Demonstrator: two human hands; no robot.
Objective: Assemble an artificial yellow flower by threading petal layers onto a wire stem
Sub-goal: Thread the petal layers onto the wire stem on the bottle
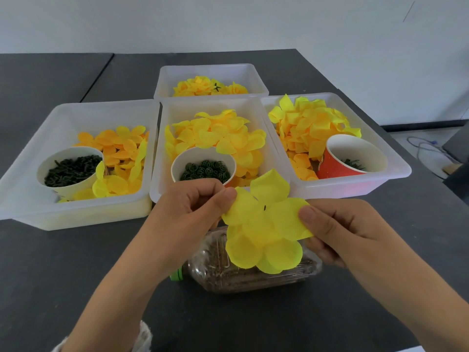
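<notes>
Threading step in hand, apparently: large yellow petal layer (266, 222) pinched at 2 opposite edges by left hand (195, 212) and right hand (337, 232), above the clear plastic bottle (253, 273). Next: probably center hole onto wire stem, not visible.

Beyond the bottle, 4 white trays (210, 189) of yellow petals; 3 cups (203, 163) of dark green parts.

A: the big five-lobed fabric petal layer (264, 222) is a bright lemon yellow, plain, dark little hole in the middle.

B: yep. The loose petals in the translucent white plastic left tray (30, 199) go more orange. Red paper cup (337, 168) in the right tray, dark green bits in the cups, matte charcoal surface (50, 262).
</notes>
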